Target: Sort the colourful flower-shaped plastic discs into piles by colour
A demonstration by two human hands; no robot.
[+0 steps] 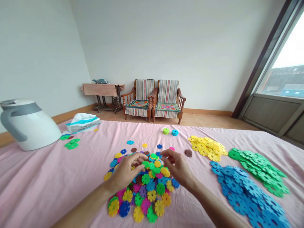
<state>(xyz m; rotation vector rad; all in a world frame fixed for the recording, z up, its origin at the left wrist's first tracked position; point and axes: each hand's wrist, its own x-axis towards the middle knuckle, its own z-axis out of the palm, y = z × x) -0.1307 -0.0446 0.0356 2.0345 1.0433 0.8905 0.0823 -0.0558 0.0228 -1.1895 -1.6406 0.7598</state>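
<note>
A mixed heap of small notched plastic discs (pixel 152 194), in green, yellow, blue, pink, purple and brown, lies on the pink cloth right in front of me. At the heap's left upper side is my left hand (pixel 129 167), its fingers curved and the thumb apart from them. The thumb tip is close to a green disc (pixel 145 164); whether it touches is unclear. Across from it, my right hand (pixel 178 166) hovers over the heap's right upper edge with bent, parted fingers. Neither hand visibly grips a disc.
Sorted piles of yellow (pixel 209 148), green (pixel 260 171) and blue discs (pixel 247 193) lie to the right. Two small disc stacks (pixel 165 131) stand farther back. At left are a white jug (pixel 39 126), a tissue pack (pixel 83 123) and several green discs (pixel 72 144). Two chairs stand beyond.
</note>
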